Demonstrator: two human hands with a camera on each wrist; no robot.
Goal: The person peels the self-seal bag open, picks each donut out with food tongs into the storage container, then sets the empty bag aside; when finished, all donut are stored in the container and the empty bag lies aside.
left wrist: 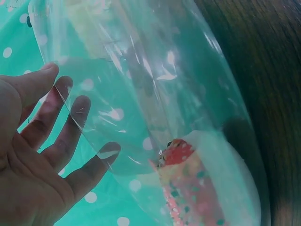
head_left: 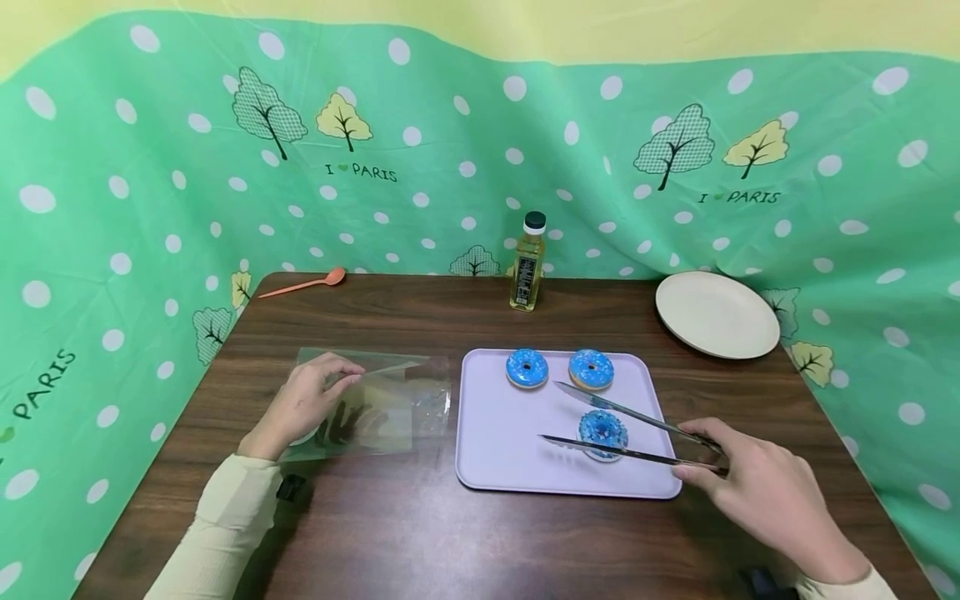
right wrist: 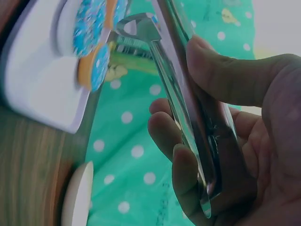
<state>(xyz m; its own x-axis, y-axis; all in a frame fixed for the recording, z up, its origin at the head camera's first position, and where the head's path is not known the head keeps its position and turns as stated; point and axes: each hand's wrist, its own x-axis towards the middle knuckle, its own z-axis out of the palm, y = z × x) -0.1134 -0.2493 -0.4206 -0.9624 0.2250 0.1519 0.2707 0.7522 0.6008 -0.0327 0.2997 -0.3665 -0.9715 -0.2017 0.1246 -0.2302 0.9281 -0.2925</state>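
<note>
My left hand (head_left: 306, 404) pinches the edge of a clear plastic bag (head_left: 390, 412) between thumb and index finger. In the left wrist view, a pinkish-red sprinkled doughnut (left wrist: 197, 188) and something white show through the film. In my right hand (head_left: 776, 496) are metal tongs (head_left: 645, 455), their arms spread. Their tips are over a lilac tray (head_left: 502, 462), one arm on either side of a blue sprinkled doughnut (head_left: 617, 429). Further back on the tray lie two more blue-iced doughnuts, a left one (head_left: 517, 377) and a right one (head_left: 602, 375).
A bottle of yellow oil (head_left: 528, 271) stands upright behind the tray. An orange spoon (head_left: 334, 277) lies at the table's back left. At the back right is a round cream plate (head_left: 716, 315). A green dotted curtain (head_left: 450, 150) surrounds the dark wooden table (head_left: 390, 533).
</note>
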